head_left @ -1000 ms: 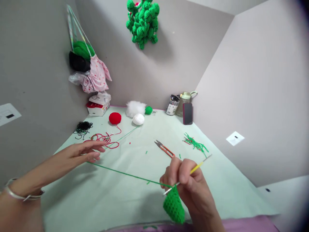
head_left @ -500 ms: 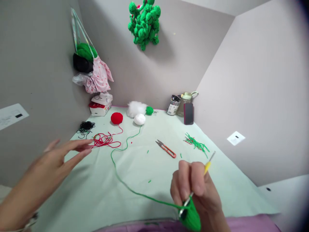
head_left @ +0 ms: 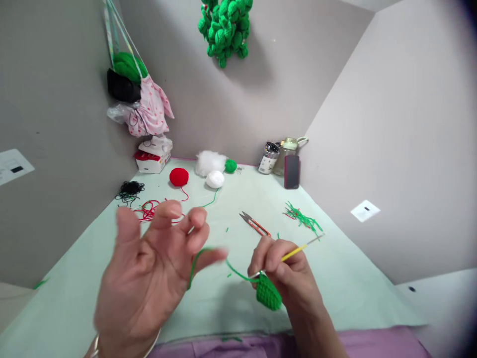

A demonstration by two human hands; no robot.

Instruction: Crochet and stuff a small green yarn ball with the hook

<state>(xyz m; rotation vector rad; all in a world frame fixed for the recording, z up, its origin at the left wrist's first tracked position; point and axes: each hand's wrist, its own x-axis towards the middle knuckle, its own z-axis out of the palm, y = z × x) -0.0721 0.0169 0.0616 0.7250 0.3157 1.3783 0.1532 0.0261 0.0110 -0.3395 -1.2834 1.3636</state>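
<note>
Green crochet piece (head_left: 269, 294) up on a crochet hook (head_left: 294, 252), just on the near side of the orange snips (head_left: 253, 223).
Right hand (head_left: 286, 271) has its fingers closed on the yellow-handled hook, nearer than the snips and a bit right of them, with the piece just below those fingers. Left hand (head_left: 147, 271) is left of the snips, palm to the camera, fingers spread wide and kinda curled, green yarn (head_left: 237, 272) running by the lowest one and over to the piece. Past the snips, off left on the desk (head_left: 335, 283), there's a red yarn ball (head_left: 179, 177) plus a white ball (head_left: 215, 179). Yarn scraps (head_left: 303, 219) sit right of the snips.
</note>
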